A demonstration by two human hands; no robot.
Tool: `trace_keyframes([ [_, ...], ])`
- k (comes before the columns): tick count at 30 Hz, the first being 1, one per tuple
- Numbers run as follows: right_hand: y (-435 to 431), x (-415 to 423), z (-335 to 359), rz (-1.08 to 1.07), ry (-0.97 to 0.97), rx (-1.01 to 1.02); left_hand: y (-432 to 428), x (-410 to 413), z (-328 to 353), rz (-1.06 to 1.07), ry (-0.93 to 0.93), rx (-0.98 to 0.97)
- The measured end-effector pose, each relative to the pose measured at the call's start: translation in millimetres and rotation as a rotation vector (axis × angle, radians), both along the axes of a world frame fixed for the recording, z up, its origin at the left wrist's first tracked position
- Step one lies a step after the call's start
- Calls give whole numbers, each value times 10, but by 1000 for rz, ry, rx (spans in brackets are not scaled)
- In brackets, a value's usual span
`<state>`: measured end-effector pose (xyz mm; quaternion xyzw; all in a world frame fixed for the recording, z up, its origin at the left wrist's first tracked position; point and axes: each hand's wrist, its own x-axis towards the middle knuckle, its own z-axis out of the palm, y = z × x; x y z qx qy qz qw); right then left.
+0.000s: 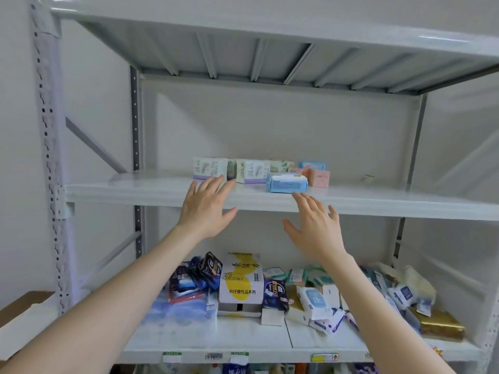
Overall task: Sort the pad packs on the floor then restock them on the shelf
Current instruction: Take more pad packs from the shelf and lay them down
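A person stands facing a pale grey metal rack, both bare arms reaching up toward its middle shelf (151, 191). This looks like the restocking step: packs already sit on that shelf, and neither hand carries anything.

The landmark is a blue pad pack (286, 183), lying flat near the shelf's front edge, roughly at its middle. Behind it and to its left stands a short row of packs: two pale boxes with purple bases, one at the far left (210, 168) and another nearer the blue pack (252, 171), with a greenish pack between and behind them, hard to make out. Just right of the blue pack is a pink box (320, 178), and behind that a second light blue pack (312, 165).

The left hand (206, 209) is spread wide, its grip fully open and empty, fingertips at the shelf's front edge just below the far-left box. The right hand (316, 228) is likewise open and empty, fingertips just below the blue pack; whether they touch it I cannot tell.

One shelf below the blue pack lies a jumbled heap of assorted packs and a white and yellow carton (241, 279). The floor is not in view.

In my judgement, the next move calls for straightening the blue pack into line with the row, or lowering the hands to fetch more.
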<state>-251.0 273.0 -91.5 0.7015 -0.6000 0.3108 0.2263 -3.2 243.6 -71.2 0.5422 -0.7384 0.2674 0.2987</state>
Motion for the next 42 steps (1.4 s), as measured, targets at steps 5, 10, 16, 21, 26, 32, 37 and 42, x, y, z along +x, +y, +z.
trace_keyframes([
  [5,-497,-30,301,114,-29,-25,-383,55,220,19,41,-13],
  [10,-1082,41,627,222,-64,6,-911,247,484,-26,85,-12],
  [16,-1764,74,1057,333,-110,175,-1642,540,903,-143,151,190],
  [21,-2360,80,1386,422,-119,322,-2206,678,1221,-177,111,316],
  [26,-3025,79,1624,468,-67,445,-2757,794,1362,-149,119,426],
  [32,-3739,94,1728,456,41,543,-3383,869,1336,-67,136,583],
  [37,-4096,142,1702,444,123,573,-3684,986,1302,37,103,657],
  [42,-4273,185,1676,430,207,651,-3756,1033,1275,22,105,670],
])
